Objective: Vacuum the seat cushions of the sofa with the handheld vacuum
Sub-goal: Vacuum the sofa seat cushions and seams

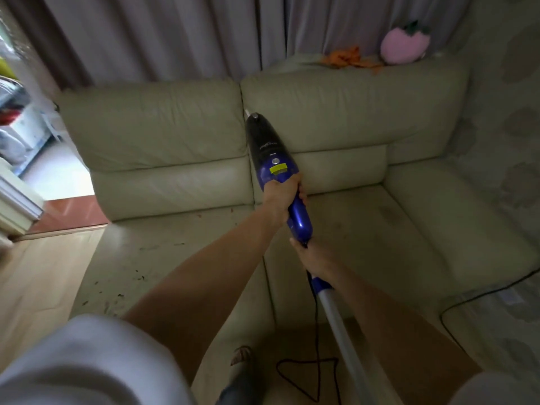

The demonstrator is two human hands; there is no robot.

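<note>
A blue and black handheld vacuum (270,153) points at the gap between two back cushions of a pale green corner sofa (163,127), its nozzle up near the seam. My left hand (280,197) grips the vacuum's blue body just below the yellow label. My right hand (312,258) is closed on the vacuum's rear end, where a grey pole (342,331) runs back toward me. The left seat cushion (163,252) carries dark crumbs and specks. The right seat cushion (365,244) looks faintly stained.
A black power cord (315,366) loops on the floor by my foot and trails across the right sofa section (479,296). A pink plush (404,46) and an orange cloth (347,58) lie on the sofa's back. Curtains hang behind. Wooden floor lies to the left.
</note>
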